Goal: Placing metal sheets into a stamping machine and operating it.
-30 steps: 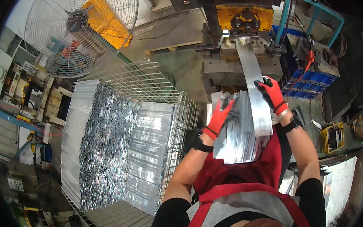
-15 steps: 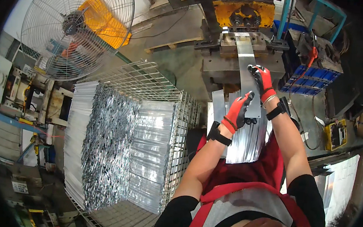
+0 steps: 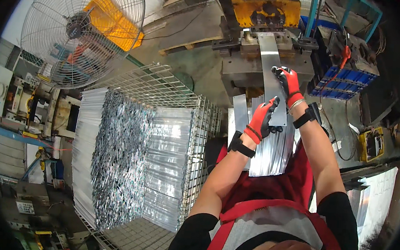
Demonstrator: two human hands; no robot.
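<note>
A long, flat metal strip point(image 3: 270, 73) reaches from the tooling of a press point(image 3: 288, 41) back toward my body. My left hand point(image 3: 259, 120), in a red and black glove, grips the strip's near end from the left, with some fingers beneath it. Farther along, my right hand point(image 3: 289, 83) in a matching glove pinches the strip's right edge. A stack of similar metal strips point(image 3: 273, 154) lies below my hands, in front of my red apron. One separate strip point(image 3: 240, 110) rests to the left of my left hand.
A wire cage point(image 3: 202, 125) on the left holds densely stacked metal strips point(image 3: 167, 155). Behind it stands a large fan point(image 3: 78, 26). Blue crates point(image 3: 339, 84) are at the far right, with a yellow container point(image 3: 371, 145) nearer. A wooden pallet point(image 3: 193, 26) lies beyond the cage.
The whole view has shifted slightly. Both hands keep their grip on the strip, and it stays at nearly the same place against the press.
</note>
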